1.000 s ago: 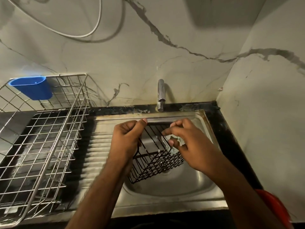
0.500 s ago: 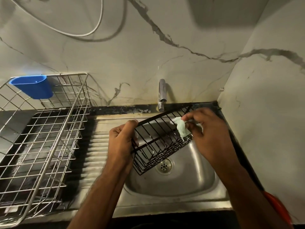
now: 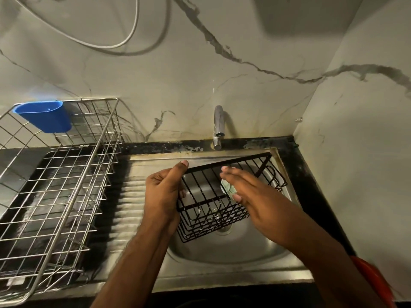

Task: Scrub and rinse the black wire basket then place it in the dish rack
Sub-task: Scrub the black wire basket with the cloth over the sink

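The black wire basket (image 3: pixel 206 207) hangs tilted over the steel sink bowl (image 3: pixel 255 247). My left hand (image 3: pixel 164 192) grips its left end, thumb up on the top rim. My right hand (image 3: pixel 249 192) lies across the basket's side and holds a small pale green scrub pad (image 3: pixel 228 188) against the wires between fingers and thumb. Two wire hooks stick out from the basket's right end. The silver wire dish rack (image 3: pixel 66 196) stands at the left on the counter, holding no dishes.
A chrome tap (image 3: pixel 218 127) rises behind the sink, with no water running. A blue plastic cup (image 3: pixel 44 116) hangs on the rack's back corner. The ribbed drainboard (image 3: pixel 126 203) lies between rack and bowl. A wall closes the right side. Something red (image 3: pixel 375 283) shows bottom right.
The basket has turned so its long top rim faces the tap. My right hand slid with the pad from the basket's far right end toward its middle. My left hand keeps its grip.
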`<state>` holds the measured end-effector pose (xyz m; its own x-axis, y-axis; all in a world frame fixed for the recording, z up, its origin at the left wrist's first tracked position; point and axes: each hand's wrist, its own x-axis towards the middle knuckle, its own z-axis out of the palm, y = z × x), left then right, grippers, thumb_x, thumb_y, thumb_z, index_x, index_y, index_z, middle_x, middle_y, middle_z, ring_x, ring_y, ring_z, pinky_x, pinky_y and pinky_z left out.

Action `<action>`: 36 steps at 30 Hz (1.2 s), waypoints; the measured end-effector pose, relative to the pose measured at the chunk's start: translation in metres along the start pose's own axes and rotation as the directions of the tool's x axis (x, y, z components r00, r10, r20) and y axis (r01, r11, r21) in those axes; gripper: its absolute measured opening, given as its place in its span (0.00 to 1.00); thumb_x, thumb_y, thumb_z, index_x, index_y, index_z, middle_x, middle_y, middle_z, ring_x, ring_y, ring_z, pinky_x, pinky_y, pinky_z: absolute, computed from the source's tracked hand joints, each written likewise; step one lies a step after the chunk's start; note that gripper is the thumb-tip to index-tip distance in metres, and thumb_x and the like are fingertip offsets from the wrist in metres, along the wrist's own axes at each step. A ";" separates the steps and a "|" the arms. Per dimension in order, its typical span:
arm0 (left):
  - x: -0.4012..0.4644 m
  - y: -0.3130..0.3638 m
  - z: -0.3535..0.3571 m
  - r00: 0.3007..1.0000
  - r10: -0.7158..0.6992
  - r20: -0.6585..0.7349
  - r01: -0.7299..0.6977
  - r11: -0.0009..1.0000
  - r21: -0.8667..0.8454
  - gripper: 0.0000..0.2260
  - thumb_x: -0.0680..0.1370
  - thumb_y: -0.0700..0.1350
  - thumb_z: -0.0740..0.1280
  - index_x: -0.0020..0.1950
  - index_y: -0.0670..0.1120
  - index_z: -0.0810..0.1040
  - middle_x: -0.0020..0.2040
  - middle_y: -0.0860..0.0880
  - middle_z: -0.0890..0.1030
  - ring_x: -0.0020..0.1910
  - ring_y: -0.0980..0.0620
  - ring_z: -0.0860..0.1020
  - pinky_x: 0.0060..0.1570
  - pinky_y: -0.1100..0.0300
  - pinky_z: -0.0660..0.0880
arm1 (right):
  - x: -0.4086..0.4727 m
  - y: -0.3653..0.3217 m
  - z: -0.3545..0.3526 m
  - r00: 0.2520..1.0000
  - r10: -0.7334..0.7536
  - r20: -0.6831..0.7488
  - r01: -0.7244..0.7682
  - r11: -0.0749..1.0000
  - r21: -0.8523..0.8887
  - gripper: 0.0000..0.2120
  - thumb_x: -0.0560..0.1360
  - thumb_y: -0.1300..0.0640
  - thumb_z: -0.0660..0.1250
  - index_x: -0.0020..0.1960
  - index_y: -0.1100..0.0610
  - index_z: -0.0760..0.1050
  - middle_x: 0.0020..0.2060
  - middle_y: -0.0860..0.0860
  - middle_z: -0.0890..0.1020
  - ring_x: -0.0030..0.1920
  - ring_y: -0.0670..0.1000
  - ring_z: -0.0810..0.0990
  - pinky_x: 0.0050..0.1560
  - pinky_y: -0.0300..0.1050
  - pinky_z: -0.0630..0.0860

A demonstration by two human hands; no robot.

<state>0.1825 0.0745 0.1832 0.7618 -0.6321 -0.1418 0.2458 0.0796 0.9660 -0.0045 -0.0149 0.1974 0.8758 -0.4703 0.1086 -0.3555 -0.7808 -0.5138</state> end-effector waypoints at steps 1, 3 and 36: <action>0.000 0.001 0.001 1.000 0.000 -0.006 0.000 1.000 -0.017 0.25 0.79 0.41 0.72 0.24 0.48 0.66 0.20 0.52 0.66 0.18 0.56 0.63 0.21 0.65 0.65 | 0.000 0.001 -0.003 1.000 0.013 -0.021 -0.012 1.000 0.013 0.23 0.83 0.60 0.58 0.77 0.49 0.62 0.75 0.43 0.64 0.74 0.38 0.59 0.66 0.22 0.53; -0.002 0.002 0.003 1.000 -0.005 -0.014 0.004 0.999 -0.044 0.27 0.80 0.39 0.70 0.22 0.48 0.68 0.19 0.53 0.67 0.16 0.57 0.65 0.20 0.66 0.67 | 0.001 0.005 -0.009 0.997 0.022 -0.075 -0.022 1.000 0.004 0.19 0.82 0.59 0.61 0.73 0.50 0.70 0.66 0.45 0.73 0.66 0.42 0.69 0.60 0.26 0.61; -0.007 0.012 0.005 1.000 0.016 -0.018 -0.019 0.981 -0.191 0.27 0.81 0.35 0.65 0.22 0.48 0.67 0.18 0.54 0.64 0.15 0.58 0.62 0.17 0.68 0.62 | 0.011 0.025 -0.029 0.909 -0.101 -0.403 -0.004 0.968 -0.251 0.19 0.69 0.72 0.72 0.56 0.57 0.84 0.48 0.53 0.82 0.47 0.52 0.79 0.47 0.36 0.73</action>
<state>0.1770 0.0764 0.1969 0.7766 -0.6164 -0.1304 0.3409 0.2371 0.9097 -0.0132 -0.0515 0.2101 0.7006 -0.5150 0.4939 -0.4295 -0.8571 -0.2845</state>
